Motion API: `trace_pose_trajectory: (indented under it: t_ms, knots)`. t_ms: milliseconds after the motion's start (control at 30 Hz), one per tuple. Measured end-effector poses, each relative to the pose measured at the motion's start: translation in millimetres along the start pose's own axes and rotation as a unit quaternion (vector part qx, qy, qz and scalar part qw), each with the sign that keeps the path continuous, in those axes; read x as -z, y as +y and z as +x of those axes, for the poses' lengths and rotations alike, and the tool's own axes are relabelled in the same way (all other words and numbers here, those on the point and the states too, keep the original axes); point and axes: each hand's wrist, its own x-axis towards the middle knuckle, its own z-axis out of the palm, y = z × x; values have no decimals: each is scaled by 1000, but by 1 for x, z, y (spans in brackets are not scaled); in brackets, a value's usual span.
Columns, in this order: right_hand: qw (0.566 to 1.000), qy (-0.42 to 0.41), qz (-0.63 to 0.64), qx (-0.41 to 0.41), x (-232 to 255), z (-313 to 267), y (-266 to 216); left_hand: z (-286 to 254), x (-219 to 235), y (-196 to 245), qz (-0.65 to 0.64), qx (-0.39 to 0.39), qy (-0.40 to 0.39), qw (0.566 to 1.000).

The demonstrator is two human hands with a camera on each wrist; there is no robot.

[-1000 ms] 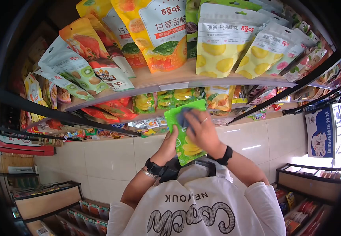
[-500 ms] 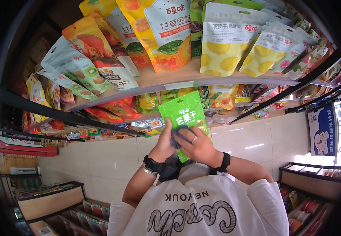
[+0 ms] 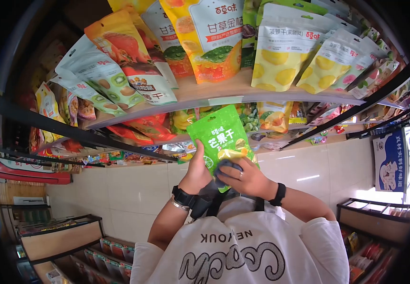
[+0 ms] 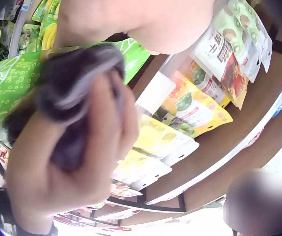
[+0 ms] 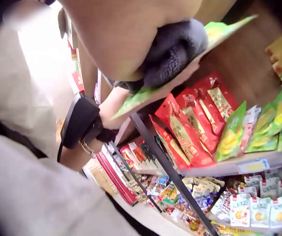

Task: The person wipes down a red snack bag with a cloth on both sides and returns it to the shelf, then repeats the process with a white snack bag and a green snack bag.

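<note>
A green pouch of dried mango (image 3: 214, 130) is held up at an angle before the person's chest, its printed front facing up. My left hand (image 3: 197, 169) grips its left edge, thumb over the front and fingers hidden behind. In my right hand (image 3: 251, 179) is a bunched dark grey cloth (image 3: 227, 171), pressed against the lower front of the pouch. The left wrist view shows the right fingers curled round the cloth (image 4: 82, 83). From the right wrist view the cloth (image 5: 175, 54) lies against the pouch's face.
Just ahead, a shelf (image 3: 195, 97) bears upright snack pouches, among them yellow-and-white pineapple pouches (image 3: 280, 52) and kiwi pouches (image 3: 108, 78). Lower shelves hold red packets (image 5: 190, 128) and more bags. Dark metal shelf posts (image 3: 39, 123) slant at the sides. Tiled floor (image 3: 134, 189) lies below.
The right hand and cloth have moved down from the pouch's upper part to its lower left, then a little to the right. More of the pouch's printed front now shows. The left hand keeps its grip.
</note>
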Motion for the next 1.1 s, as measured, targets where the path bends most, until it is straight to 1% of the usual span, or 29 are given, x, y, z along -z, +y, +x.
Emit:
trace_pose_trajectory:
  t_ms: [133, 233, 333, 367, 467, 500, 533, 600, 700, 800, 900, 967, 1000, 1033, 1067, 1100]
  knots:
    - [999, -28, 16, 10, 8, -15, 11, -3, 9, -3, -48, -4, -38, 998]
    - [994, 19, -17, -110, 9, -14, 27, -8, -3, 2, -95, -1, -95, 991]
    - [992, 53, 2, -113, 9, 4, 10, -4, 1, -1, -77, 7, -96, 992]
    - [996, 41, 32, -78, 2, 3, 3, -1, 14, -10, -26, 0, -43, 999]
    - [998, 38, -6, -48, 3, 4, 15, -5, 10, -12, -18, 1, -34, 999]
    - [993, 64, -12, -96, 7, 6, 28, -6, 5, -12, -60, 5, -55, 997]
    - [982, 73, -48, -167, 14, 10, 36, -7, 5, -13, -57, -4, -53, 997]
    - [966, 96, -39, -236, 23, 6, 51, -10, 6, -10, -48, -22, -50, 997]
    - [950, 127, 73, -277, 24, -8, 58, -10, 11, -8, -23, -52, -24, 998]
    - [933, 84, 154, -313, 34, -12, 54, -9, 12, -4, 13, -66, -7, 998]
    - [944, 134, 119, -277, 43, -1, 45, -3, 15, -7, 9, -53, -17, 998]
    - [973, 65, 63, -213, 34, 0, 38, 0, 13, -15, -4, -47, -22, 999]
    - [983, 32, 34, -180, 28, -2, 34, 1, 10, -19, -8, -51, -19, 998]
    - [986, 12, -13, -163, 14, -11, 29, 3, 8, -18, -9, -57, -19, 998]
    - [982, 33, -16, -183, 6, -17, 22, 3, 8, -15, -10, -67, -15, 998]
    - [983, 12, -11, -182, 5, -24, 18, 3, 7, -12, -13, -78, -9, 997]
